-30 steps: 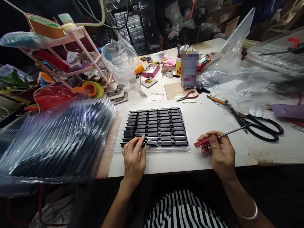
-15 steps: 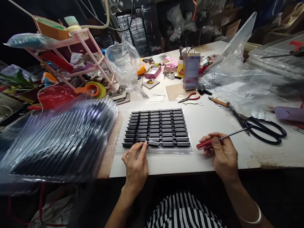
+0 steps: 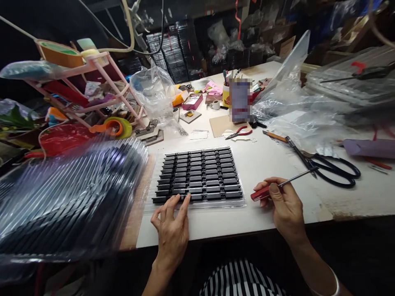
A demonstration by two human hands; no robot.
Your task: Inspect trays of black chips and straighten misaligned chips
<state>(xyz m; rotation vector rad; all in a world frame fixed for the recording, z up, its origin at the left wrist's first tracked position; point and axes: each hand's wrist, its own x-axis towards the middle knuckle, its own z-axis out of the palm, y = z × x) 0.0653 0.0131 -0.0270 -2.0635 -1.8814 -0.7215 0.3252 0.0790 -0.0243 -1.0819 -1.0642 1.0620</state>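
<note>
A clear plastic tray [image 3: 243, 203] on the white table holds several rows of black chip-like components [image 3: 199, 174]. My left hand [image 3: 171, 224] rests at the tray's near edge, fingers spread, fingertips touching the front row of components. To the right of the tray, my right hand [image 3: 285, 205] grips a red-handled tool [image 3: 261, 192] whose thin metal shaft points right toward the scissors.
Large black scissors [image 3: 331, 166] and red pliers [image 3: 239, 132] lie on the table [image 3: 262, 156]. A tall stack of clear trays [image 3: 68, 197] fills the left. A pink rack [image 3: 89, 78], tape rolls, plastic bags [image 3: 308, 107] and a cup of pens crowd the back.
My left hand has drawn back slightly toward the tray's near edge, fingers spreading. The right hand still holds the tool in the same pose. The camera view shifted a little.
</note>
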